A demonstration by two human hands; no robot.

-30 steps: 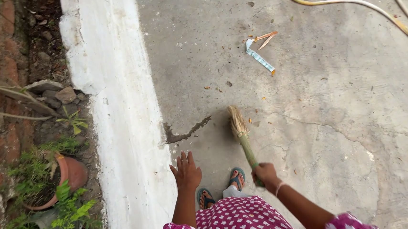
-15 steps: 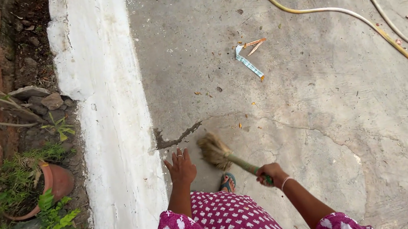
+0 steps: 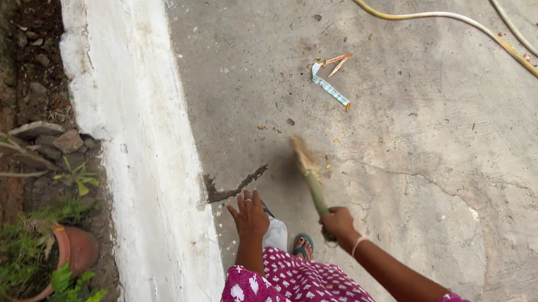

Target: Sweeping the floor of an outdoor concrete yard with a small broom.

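My right hand [image 3: 338, 222] grips the green-wrapped handle of a short straw broom [image 3: 306, 167], whose blurred bristle head points forward over the grey concrete floor [image 3: 418, 115]. My left hand [image 3: 248, 214] hangs free with fingers spread, a ring on one finger, holding nothing, close to the white painted curb [image 3: 134, 116]. Ahead of the broom lie a pale blue paper strip [image 3: 329, 87], dry leaf bits [image 3: 337, 60] and small scattered debris. My sandalled foot [image 3: 302, 246] and magenta patterned dress show below.
A yellow hose [image 3: 449, 15] curves across the top right of the concrete. A dark crack [image 3: 237, 188] runs from the curb. Left of the curb are soil, stones [image 3: 60, 140], a brick strip and a terracotta pot [image 3: 77, 249] with green plants.
The broom swung from low and leftward near my feet to pointing forward, its head blurred. My right hand moved slightly left. My left hand stayed open by the curb.
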